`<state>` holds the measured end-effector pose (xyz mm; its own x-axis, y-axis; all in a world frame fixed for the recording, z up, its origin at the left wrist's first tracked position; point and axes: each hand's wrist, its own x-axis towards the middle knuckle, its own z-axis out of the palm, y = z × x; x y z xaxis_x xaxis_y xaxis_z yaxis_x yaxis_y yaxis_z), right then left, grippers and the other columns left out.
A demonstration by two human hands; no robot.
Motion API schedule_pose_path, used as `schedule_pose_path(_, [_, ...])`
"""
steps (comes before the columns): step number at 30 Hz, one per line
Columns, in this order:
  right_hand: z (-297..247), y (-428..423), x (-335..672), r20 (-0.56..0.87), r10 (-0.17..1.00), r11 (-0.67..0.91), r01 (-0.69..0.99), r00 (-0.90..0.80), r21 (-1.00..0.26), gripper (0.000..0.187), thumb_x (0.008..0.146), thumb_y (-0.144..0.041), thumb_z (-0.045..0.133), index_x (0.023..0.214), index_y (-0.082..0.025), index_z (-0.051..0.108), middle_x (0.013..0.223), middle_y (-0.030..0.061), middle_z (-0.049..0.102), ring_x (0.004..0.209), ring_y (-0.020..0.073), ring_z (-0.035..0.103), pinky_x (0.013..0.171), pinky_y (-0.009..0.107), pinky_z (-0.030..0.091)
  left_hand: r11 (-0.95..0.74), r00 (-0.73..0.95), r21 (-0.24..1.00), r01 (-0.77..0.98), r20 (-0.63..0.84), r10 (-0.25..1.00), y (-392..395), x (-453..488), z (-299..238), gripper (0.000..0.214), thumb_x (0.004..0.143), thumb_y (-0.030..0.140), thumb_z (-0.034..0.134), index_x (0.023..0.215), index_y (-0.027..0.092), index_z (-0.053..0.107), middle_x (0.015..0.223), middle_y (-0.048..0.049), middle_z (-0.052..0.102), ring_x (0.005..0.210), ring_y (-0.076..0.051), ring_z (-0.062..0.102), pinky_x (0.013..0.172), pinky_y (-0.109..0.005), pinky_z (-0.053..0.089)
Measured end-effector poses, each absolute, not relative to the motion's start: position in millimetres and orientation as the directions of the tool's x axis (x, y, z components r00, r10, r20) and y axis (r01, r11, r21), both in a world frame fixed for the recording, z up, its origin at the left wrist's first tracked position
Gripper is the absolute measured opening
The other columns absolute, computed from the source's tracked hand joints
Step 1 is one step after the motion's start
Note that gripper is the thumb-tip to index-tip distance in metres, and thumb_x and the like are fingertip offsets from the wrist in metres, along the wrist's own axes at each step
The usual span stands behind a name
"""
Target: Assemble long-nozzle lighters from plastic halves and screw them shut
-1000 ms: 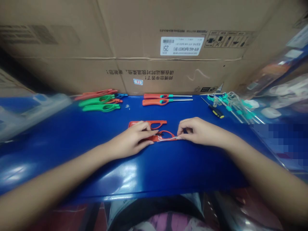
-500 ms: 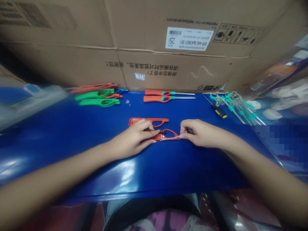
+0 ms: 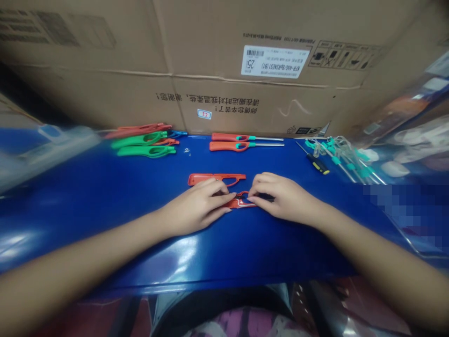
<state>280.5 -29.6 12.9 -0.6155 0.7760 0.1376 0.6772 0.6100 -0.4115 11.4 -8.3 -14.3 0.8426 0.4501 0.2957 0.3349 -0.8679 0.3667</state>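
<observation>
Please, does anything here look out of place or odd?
The cardboard behind the table has upside-down printing, and tiny white bits lie loose right of the green shells. The held orange shell, partly hidden, shows no visible damage.

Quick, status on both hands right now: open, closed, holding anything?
Left hand: closed, holding the nearer orange casing half.
Right hand: at its right end; cannot tell if gripping the white strand.
</observation>
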Motion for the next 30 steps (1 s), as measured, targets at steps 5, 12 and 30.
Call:
schedule_pose_path(5, [0,-27,275,0.187,0.762,0.626,0.631,-0.621,-0.458,0.011,0.097,-0.02,0.06,0.091,-0.018,0.068,0.093,0.0056,0.067,0.09,0.0194,0.061,0.081,0.032,0.047,-0.841,0.83,0.438,0.317,0.301,0.47,-9,13,-16,0.03,0.103,0.026,0.053,0.129,0.015,0.063,0.114,-0.0114,0.064,0.105,-0.022,0.059,0.093,-0.037,0.052])
schedule_pose_path(12, [0,-26,276,0.202,0.768,0.611,0.6,-0.608,-0.516,0.012,0.097,-0.018,0.061,0.09,-0.017,0.071,0.093,0.0059,0.069,0.088,0.0179,0.063,0.081,0.03,0.049,-0.841,0.83,0.44,0.314,0.302,0.468,-8,13,-17,0.031,0.103,0.026,0.054,0.131,0.015,0.063,0.113,-0.0116,0.062,0.104,-0.022,0.058,0.093,-0.037,0.052])
schedule_pose_path(30, [13,-32,282,0.229,0.81,0.516,0.47,-0.54,-0.716,0.014,0.094,-0.029,0.067,0.087,-0.017,0.065,0.074,-0.0017,0.059,0.058,0.008,0.046,0.055,0.023,0.038,-0.9,0.868,0.262,0.35,0.27,0.416,-7,8,-10,0.036,0.105,0.028,0.047,0.136,0.016,0.062,0.115,-0.0131,0.063,0.104,-0.024,0.059,0.09,-0.04,0.055])
